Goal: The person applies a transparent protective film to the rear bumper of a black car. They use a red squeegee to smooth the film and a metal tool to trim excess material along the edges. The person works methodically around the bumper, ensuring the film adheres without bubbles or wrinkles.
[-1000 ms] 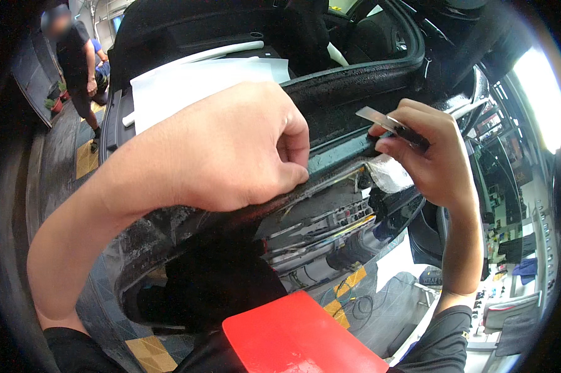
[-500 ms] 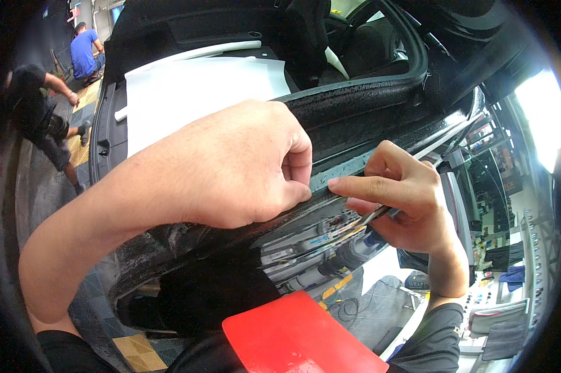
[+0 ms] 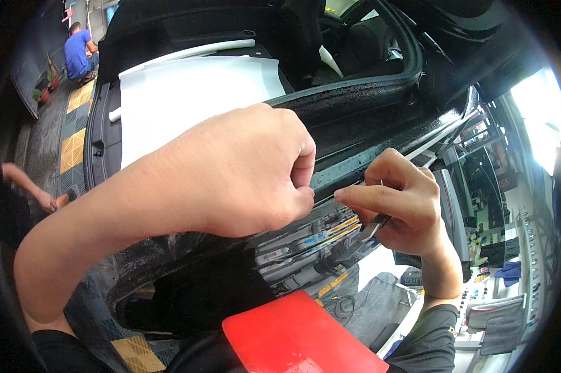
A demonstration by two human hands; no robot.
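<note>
My left hand (image 3: 237,174) is at the wet black edge of a car's open rear (image 3: 374,130), fingertips closed at a pale grey-blue strip (image 3: 343,169); what they pinch is hidden. Just to its right, my right hand (image 3: 405,202) grips a utility knife (image 3: 378,224) beneath its fingers, blade angled down, while the extended index fingertip is at the strip's lower edge. A glossy black reflecting panel (image 3: 199,280) lies below both hands. A flat red card-like sheet (image 3: 299,332) is at the bottom, near my body.
White sheet (image 3: 175,93) and white rolls (image 3: 231,46) lie inside the car. A person in blue (image 3: 78,53) squats at upper left near potted plants (image 3: 52,81); another person's arm (image 3: 28,186) shows at left. Yellow-grey floor tiles (image 3: 75,149) run alongside. Glass and shelving (image 3: 504,242) are at right.
My right hand has dropped and turned, swinging the blade from pointing up to pointing down. My left hand moved slightly down. The dark-clothed person moved from upper left to lower left.
</note>
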